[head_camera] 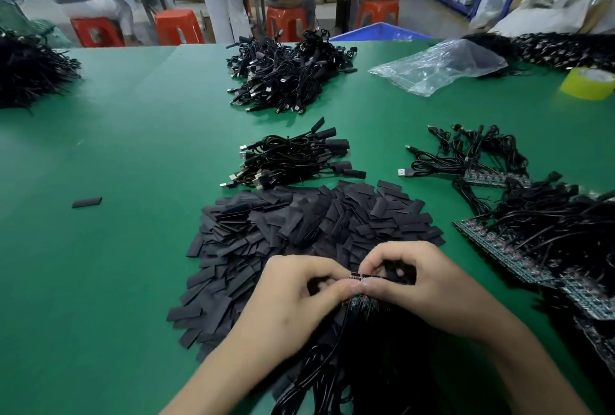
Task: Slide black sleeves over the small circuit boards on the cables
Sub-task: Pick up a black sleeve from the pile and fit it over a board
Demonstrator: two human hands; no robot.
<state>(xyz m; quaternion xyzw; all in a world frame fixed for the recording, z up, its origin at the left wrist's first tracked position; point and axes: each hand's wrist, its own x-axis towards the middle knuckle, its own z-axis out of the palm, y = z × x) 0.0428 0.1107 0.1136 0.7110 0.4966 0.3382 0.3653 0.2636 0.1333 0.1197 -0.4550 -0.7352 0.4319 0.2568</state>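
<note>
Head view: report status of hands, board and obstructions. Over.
Left hand, right hand both pinching one circuit board, bare end showing between them. Any sleeve hidden by fingers. Sleeve pile right behind hands; nothing blocking.

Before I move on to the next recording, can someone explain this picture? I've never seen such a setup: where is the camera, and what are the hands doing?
There is no machine here: a person works with bare hands. The single picture comes from a camera worn on the head, looking forward and down. The left hand and right hand meet near the bottom, their fingers pinching a small circuit board attached to black cables. Whether a sleeve is on it yet is hidden. On the green table lies a wide pile of flat black sleeves. Beyond it is a bundle of cables with sleeved ends, and to the right are green board strips with tangled cables.
</note>
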